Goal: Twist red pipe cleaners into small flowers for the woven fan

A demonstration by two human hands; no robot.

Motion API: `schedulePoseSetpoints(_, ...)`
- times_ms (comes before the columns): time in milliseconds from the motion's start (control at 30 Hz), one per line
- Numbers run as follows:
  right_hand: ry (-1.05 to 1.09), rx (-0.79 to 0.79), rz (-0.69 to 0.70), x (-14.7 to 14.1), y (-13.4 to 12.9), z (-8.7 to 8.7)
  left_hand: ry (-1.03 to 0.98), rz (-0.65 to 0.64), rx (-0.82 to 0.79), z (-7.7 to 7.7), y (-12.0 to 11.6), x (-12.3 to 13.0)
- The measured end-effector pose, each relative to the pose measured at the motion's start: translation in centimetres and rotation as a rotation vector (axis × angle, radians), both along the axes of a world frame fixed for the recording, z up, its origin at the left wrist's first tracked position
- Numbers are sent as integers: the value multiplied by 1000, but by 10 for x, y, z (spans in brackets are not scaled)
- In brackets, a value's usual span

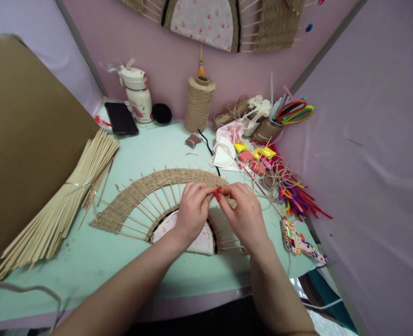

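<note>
Between the fingertips of both hands is a small red piece [217, 193], folded or bent; I cannot make out its material. My left hand [193, 207] pinches it from the left, and my right hand [243, 210] pinches it from the right. Below both hands lies a half-round woven fan [120, 212] with a twine outer band, bare wooden sticks and a black-edged inner half circle [164, 227] of pale, pink-spotted cloth. My hands and forearms hide part of its middle and right side.
At left are a bundle of wooden sticks [66, 198] and a cardboard sheet [27, 116]. Along the back stand a bottle [138, 100], a phone [121, 118] and a twine spool [199, 105]. Pipe cleaners [299, 198], scissors [297, 112] and a patterned glue gun [299, 240] are at right.
</note>
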State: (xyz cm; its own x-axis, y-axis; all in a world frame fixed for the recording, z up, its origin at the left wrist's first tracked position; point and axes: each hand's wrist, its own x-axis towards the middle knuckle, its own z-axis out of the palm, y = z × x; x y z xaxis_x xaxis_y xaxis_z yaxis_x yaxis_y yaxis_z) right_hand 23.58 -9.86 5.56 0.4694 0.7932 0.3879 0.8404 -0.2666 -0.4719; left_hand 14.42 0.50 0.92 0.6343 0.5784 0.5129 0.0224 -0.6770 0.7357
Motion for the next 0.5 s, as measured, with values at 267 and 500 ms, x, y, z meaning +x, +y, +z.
schedulePoseSetpoints(267, -88, -135, -20, 0, 1, -6, 85, -13, 93, -2, -1, 1)
schedulePoseSetpoints(500, -82, -215, -47, 0, 1, -10, 34, -82, 55, -5, 0, 0)
